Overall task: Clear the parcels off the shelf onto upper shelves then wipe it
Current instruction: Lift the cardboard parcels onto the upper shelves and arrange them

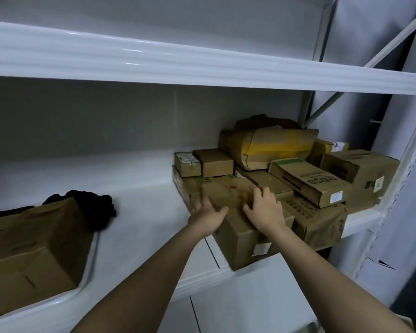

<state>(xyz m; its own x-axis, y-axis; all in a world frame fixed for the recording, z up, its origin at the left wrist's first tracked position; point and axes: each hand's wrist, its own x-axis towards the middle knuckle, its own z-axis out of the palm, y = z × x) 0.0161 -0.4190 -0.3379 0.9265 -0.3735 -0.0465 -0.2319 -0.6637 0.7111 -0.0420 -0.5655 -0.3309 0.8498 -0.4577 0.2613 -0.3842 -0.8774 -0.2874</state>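
Observation:
A white shelf (142, 212) carries a pile of brown cardboard parcels at its right end. At the front of the pile stands a brown box (240, 239) that overhangs the shelf's front edge. My left hand (208, 213) lies against that box's left top edge with fingers spread. On the box's top my right hand (262, 207) rests, fingers slightly bent over the far edge. Behind sit two small boxes (202, 163), a crumpled parcel with yellow tape (269, 145) and a long box (308, 180). The white upper shelf (202, 63) spans the view above.
A large brown box (29, 248) with a black cloth (94, 207) behind it stands at the shelf's left end. A further box (360, 174) sits against the right upright (408, 164). Diagonal braces cross the back right corner. Bare white shelf lies between the two groups.

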